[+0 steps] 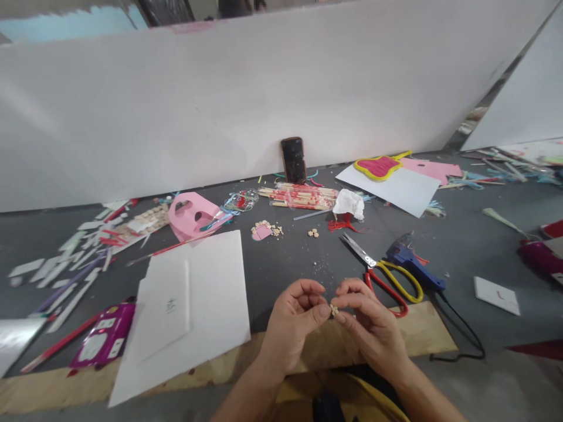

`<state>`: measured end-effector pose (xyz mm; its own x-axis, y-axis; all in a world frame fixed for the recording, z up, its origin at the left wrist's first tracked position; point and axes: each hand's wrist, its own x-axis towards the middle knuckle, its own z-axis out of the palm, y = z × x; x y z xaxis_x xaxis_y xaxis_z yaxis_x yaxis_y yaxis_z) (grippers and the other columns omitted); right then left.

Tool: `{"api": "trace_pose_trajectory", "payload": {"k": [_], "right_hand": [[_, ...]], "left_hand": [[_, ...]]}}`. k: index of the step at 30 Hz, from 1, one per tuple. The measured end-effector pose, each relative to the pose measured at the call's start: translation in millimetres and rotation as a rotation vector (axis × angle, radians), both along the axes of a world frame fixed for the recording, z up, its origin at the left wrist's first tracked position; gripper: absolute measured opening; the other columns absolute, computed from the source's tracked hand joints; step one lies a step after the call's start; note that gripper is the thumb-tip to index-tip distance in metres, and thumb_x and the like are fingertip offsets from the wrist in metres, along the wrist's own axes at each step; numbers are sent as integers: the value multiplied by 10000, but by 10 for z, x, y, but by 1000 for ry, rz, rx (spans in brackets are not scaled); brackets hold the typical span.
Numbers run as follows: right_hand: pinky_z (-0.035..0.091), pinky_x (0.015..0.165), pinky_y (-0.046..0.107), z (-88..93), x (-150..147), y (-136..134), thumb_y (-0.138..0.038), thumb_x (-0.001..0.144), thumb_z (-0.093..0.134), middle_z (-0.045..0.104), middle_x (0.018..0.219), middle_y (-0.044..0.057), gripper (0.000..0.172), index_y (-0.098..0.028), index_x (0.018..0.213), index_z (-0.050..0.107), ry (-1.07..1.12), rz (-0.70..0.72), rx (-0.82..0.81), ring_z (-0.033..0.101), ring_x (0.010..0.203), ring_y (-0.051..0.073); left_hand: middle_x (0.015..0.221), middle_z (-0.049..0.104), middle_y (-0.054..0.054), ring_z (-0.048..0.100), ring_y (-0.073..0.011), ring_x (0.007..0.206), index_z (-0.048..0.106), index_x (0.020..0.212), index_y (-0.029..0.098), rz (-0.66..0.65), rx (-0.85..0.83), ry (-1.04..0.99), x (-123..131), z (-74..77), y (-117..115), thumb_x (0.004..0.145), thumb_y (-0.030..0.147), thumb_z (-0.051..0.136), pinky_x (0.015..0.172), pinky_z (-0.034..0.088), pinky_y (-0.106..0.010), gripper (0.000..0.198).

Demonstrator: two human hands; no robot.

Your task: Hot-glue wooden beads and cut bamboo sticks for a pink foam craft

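Over the table's front edge, my left hand (pixel 295 321) and my right hand (pixel 373 323) meet, thumbs and fingers closed on a small flower-like cluster of beige beads (pixel 333 309). Both hands grip it from opposite sides, and the fingertips cover part of it. Beyond them on the dark table lie a few similar bead clusters (pixel 313 233). To their left is a pink piece of card (pixel 263 233) partly ringed with beads, with loose beads (pixel 278 231) beside it. Scissors (pixel 382 271) with red and yellow handles lie open just beyond my right hand.
Right of the scissors rests a blue glue gun (pixel 407 258), its black cord (pixel 472 340) hanging near the edge. White boards (pixel 215 293) lie at left, beside a purple packet (pixel 105 335). A phone (pixel 293 159) leans on the white partition (pixel 246 94) behind wrapped sticks (pixel 299 196).
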<state>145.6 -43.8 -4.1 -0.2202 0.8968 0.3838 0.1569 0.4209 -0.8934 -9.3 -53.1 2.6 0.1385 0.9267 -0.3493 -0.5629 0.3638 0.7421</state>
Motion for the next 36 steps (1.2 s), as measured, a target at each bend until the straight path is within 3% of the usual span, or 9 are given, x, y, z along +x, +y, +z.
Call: {"api": "trace_pose_trajectory", "payload": {"k": [10, 21, 36], "right_hand": [[513, 761, 285, -15, 9, 14, -219, 830, 631, 584, 900, 52, 117, -261, 917, 697, 55, -13, -29, 584, 882, 173], [510, 797, 307, -41, 26, 13, -226, 826, 636, 584, 951, 57, 173, -273, 986, 683, 15, 18, -34, 579, 930, 186], [501, 788, 309, -62, 19, 19, -208, 831, 628, 583, 929, 57, 119, -256, 930, 673, 36, 26, -47, 579, 907, 182]], "left_hand": [[742, 666, -4, 583, -81, 696, 662, 846, 165, -8, -10, -31, -13, 5, -3, 629, 218, 825, 678, 427, -184, 276], [734, 647, 9, 572, -73, 666, 656, 837, 162, -12, -41, -41, 5, 34, -17, 620, 190, 825, 652, 426, -184, 277], [735, 650, 0, 572, -76, 669, 655, 824, 155, -5, -33, -31, 6, 46, -17, 622, 193, 821, 651, 436, -182, 264]]}}
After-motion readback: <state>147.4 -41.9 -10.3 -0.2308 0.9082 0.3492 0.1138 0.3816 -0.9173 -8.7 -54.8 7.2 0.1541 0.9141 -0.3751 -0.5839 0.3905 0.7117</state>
